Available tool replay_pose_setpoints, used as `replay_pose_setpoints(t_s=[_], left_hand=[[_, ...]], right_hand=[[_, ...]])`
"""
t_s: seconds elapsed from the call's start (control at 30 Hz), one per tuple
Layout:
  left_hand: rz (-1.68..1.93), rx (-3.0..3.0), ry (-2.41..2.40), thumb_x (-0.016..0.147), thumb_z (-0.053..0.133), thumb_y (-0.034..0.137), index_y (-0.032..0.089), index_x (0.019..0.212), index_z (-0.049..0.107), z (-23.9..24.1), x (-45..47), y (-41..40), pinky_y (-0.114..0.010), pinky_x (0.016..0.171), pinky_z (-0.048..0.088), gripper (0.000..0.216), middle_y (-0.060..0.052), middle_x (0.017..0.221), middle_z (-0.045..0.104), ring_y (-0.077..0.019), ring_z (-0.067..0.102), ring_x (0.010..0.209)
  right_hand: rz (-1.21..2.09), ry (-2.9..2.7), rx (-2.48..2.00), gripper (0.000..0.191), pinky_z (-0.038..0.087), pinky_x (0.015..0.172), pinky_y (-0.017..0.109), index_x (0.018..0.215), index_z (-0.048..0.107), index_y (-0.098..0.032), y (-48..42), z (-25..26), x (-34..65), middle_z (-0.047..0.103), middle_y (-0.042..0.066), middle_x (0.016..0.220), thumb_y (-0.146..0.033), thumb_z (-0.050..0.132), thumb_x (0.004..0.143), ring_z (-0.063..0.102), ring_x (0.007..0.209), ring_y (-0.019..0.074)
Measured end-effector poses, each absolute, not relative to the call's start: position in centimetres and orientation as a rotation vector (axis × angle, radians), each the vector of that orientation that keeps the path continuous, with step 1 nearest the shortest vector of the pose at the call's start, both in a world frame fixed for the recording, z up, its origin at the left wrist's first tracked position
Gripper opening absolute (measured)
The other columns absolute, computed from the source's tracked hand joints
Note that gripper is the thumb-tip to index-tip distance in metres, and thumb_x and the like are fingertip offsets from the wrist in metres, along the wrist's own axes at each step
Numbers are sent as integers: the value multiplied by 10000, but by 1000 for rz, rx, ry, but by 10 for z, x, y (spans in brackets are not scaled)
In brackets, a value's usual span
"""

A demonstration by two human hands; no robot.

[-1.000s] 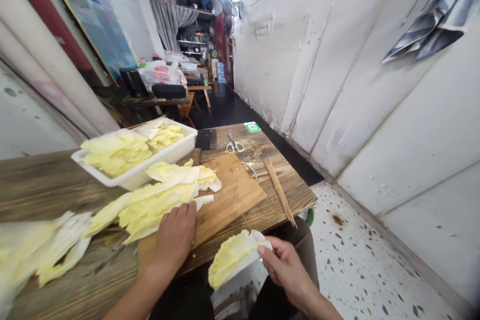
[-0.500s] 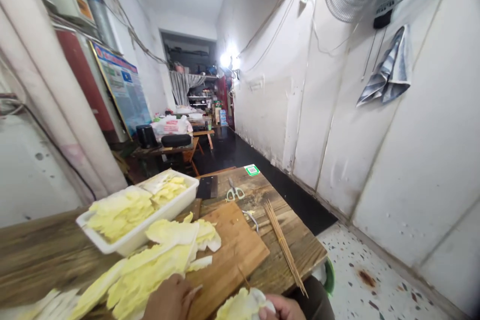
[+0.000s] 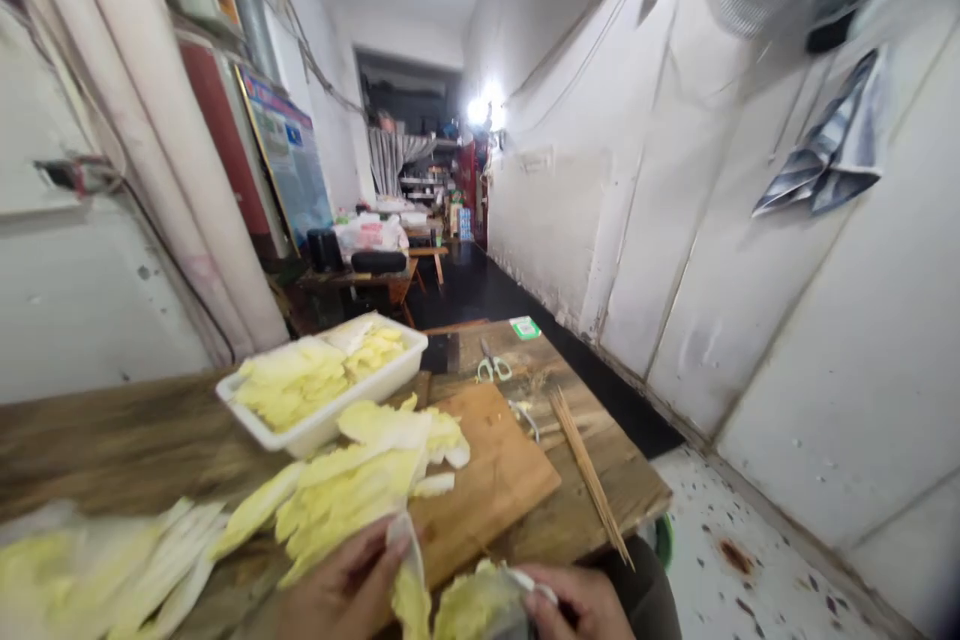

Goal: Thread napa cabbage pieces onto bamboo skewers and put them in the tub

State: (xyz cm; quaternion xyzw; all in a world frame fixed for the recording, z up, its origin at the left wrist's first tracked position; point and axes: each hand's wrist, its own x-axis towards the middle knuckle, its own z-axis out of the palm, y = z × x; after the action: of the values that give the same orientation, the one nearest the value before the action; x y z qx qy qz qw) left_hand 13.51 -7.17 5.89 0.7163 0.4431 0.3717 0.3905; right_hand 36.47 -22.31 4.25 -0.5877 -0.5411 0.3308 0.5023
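Your left hand pinches a cabbage leaf by its pale edge, fingers closed; your right hand grips a second leaf by its white end. A hard pinch or tug could tear either. Both are near the cutting board, with the leaf pile beyond and skewers to the right.

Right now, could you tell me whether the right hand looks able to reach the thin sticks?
Probably yes: the thin sticks lie uncovered near the right hand, with nothing blocking, though that hand holds a cabbage leaf and might need to release it first.
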Motion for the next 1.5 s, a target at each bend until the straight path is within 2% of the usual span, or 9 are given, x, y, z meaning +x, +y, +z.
replay_pose_setpoints(t_s=[0.07, 0.17, 0.23, 0.33, 0.47, 0.8, 1.0, 1.27, 1.5], left_hand=[[956, 1621, 1141, 724, 723, 592, 247, 920, 795, 67, 134, -88, -341, 783, 630, 403, -49, 918, 805, -280, 766, 878], [973, 1380, 1089, 667, 773, 613, 189, 864, 772, 75, 135, -103, -315, 788, 621, 467, -81, 894, 802, -248, 760, 849], [958, 1360, 1126, 690, 784, 565, 184, 881, 766, 78, 134, -112, -297, 747, 623, 427, -74, 897, 800, -219, 752, 796], [1017, 1541, 1239, 759, 771, 445, 247, 903, 776, 83, 126, -127, -273, 812, 604, 245, -15, 960, 795, -183, 737, 860], [1200, 1825, 1248, 781, 769, 356, 337, 856, 775, 83, 116, -138, -240, 894, 561, 78, 75, 905, 778, -132, 717, 870], [1102, 2054, 1262, 849, 683, 448, 441, 932, 765, 84, 113, -141, -262, 822, 616, 117, 142, 922, 788, -142, 762, 820], [1103, 2157, 1216, 881, 641, 408, 448, 950, 757, 84, 113, -140, -232, 789, 622, 140, 164, 926, 783, -120, 763, 804], [1085, 2250, 1112, 909, 623, 350, 490, 1066, 714, 83, 113, -140, -204, 840, 602, 229, 189, 1007, 769, -97, 759, 850], [1009, 2473, 930, 930, 588, 311, 435, 1202, 676, 81, 107, -135, -201, 868, 595, 312, 123, 1096, 767, -116, 759, 889]], right_hand=[[727, -1388, -1445, 340, 553, 785, 305, 1063, 792, -224, -235, 59, 354, 779, 70, 913, -423, 529, 982, 722, 864, 233], [575, -1473, -1455, 268, 553, 842, 294, 1111, 762, -197, -238, 77, 347, 780, 88, 1048, -305, 552, 982, 736, 929, 212], [518, -1580, -1496, 258, 556, 780, 262, 1145, 736, -181, -238, 82, 345, 785, 83, 997, -244, 543, 985, 741, 860, 182], [411, -1750, -1546, 271, 538, 715, 232, 1174, 704, -156, -244, 90, 341, 776, 78, 930, -202, 501, 1002, 722, 779, 152], [292, -1886, -1553, 282, 488, 635, 216, 1187, 676, -144, -251, 100, 335, 747, 56, 856, -206, 458, 1019, 674, 690, 130], [279, -1974, -1591, 282, 410, 571, 230, 1192, 639, -169, -255, 104, 336, 674, 17, 776, -236, 413, 1038, 601, 623, 120], [278, -1974, -1618, 281, 407, 574, 232, 1185, 638, -156, -256, 104, 337, 667, 12, 758, -234, 408, 1043, 600, 619, 119], [227, -2001, -1627, 279, 390, 548, 250, 1178, 637, -151, -258, 102, 340, 645, 8, 739, -212, 407, 1034, 576, 598, 125], [-102, -2110, -1661, 312, 320, 472, 301, 1169, 631, -116, -262, 106, 343, 573, -15, 660, -195, 354, 1049, 470, 500, 132]])
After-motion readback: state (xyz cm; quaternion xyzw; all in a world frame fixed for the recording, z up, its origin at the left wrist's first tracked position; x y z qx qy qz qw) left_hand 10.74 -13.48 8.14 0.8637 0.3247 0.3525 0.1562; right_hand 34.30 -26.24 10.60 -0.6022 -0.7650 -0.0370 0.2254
